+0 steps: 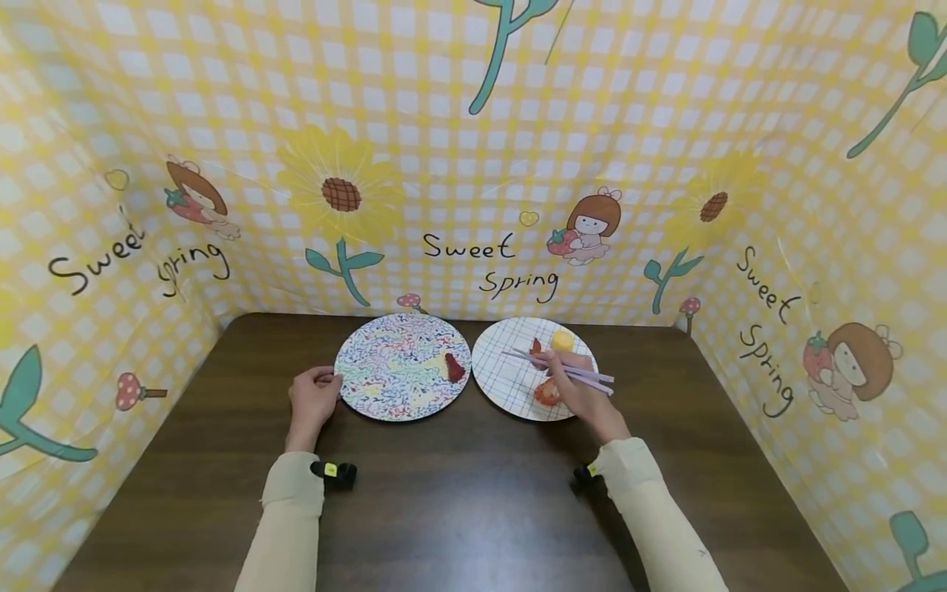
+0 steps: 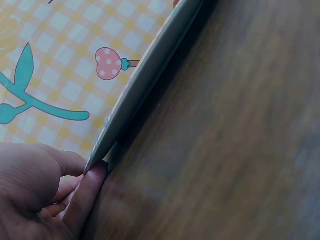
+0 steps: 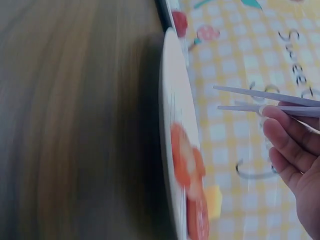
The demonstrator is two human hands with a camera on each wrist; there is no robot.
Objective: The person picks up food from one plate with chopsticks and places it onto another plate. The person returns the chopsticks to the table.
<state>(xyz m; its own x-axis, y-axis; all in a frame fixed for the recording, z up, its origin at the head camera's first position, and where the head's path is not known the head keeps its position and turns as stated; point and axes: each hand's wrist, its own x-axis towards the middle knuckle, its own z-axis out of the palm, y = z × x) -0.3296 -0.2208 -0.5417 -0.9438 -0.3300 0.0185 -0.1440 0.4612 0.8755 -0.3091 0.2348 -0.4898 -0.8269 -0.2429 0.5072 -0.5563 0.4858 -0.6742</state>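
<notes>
My left hand (image 1: 314,400) pinches the left rim of a round plate (image 1: 392,362) patterned with multicoloured squiggles. In the left wrist view, one finger (image 2: 91,187) sits beneath the rim and the thumb is on its other side. A dark red food piece (image 1: 455,368) lies on the plate's right part. With my right hand (image 1: 584,399) I hold pale purple chopsticks (image 1: 595,376) above a white plate with a grid pattern (image 1: 499,370). Their tips are apart with nothing between them in the right wrist view. Orange-red food pieces (image 3: 184,155) and a yellow piece (image 1: 562,339) lie on the grid plate.
Both plates stand side by side near the back of a dark brown wooden table (image 1: 459,501). A yellow checked cloth (image 1: 459,181) with printed flowers and figures rises behind and at both sides. Each wrist wears a black camera strap (image 1: 336,472).
</notes>
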